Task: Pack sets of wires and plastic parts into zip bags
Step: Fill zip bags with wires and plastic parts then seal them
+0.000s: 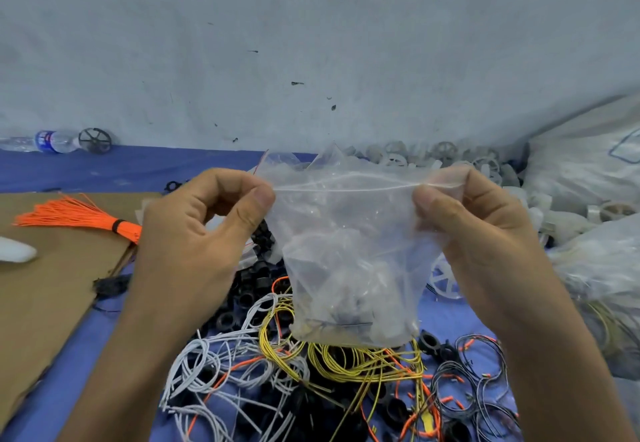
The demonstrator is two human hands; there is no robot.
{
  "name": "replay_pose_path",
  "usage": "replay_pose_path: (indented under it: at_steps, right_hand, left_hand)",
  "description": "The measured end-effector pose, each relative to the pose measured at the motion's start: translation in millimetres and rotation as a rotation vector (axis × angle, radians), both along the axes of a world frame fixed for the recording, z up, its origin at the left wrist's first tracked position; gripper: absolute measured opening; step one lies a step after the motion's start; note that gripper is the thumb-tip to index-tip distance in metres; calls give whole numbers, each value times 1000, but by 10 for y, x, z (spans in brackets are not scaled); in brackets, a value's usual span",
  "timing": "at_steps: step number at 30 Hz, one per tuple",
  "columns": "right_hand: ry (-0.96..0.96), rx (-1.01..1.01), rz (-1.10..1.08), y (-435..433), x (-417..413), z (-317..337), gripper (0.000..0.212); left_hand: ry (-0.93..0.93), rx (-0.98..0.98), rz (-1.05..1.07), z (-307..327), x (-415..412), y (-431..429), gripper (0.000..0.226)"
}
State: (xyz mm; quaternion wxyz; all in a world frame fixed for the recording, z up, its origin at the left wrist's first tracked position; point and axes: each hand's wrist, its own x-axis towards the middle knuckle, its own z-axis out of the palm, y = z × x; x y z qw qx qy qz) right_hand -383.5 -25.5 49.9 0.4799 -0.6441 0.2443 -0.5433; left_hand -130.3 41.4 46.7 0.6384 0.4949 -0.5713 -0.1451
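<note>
I hold a clear zip bag (pixel 349 261) up in front of me, with pale plastic parts and something dark lumped at its bottom. My left hand (pixel 194 230) pinches the left end of the bag's zip strip between thumb and fingers. My right hand (pixel 485 233) pinches the right end the same way. Under the bag lie loose wires: white ones (pixel 221 365), yellow ones (pixel 349 358), and dark ones with orange tips (pixel 474 389). Black plastic rings (pixel 249 285) are heaped behind the wires.
A tied bundle of orange wires (pixel 79 216) lies on brown cardboard (pixel 52 289) at left. White plastic wheels (pixel 450 161) pile up at the back right beside large clear sacks (pixel 588 171). A water bottle (pixel 52 142) lies by the wall. The floor cover is blue (pixel 138 168).
</note>
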Motion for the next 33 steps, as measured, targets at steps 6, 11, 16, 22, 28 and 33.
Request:
replay_pose_path:
  at_steps: [6, 11, 16, 22, 28, 33]
  right_hand:
    - [57, 57, -44, -86, 19, -108, 20]
    - [12, 141, -33, -134, 40, -145, 14]
    - [21, 134, -23, -129, 19, -150, 20]
    - [-25, 182, 37, -137, 11, -146, 21]
    - [-122, 232, 42, -142, 11, -153, 18]
    - [-75, 187, -34, -130, 10, -129, 14]
  left_hand:
    - [-60, 106, -43, -155, -181, -115, 13]
    - [18, 105, -75, -201, -203, -175, 12]
    - [21, 41, -53, -206, -206, -164, 9]
    - [73, 33, -16, -251, -169, -184, 11]
    - [111, 68, -17, -285, -154, -216, 31]
    - [149, 68, -16, -316, -117, -247, 38]
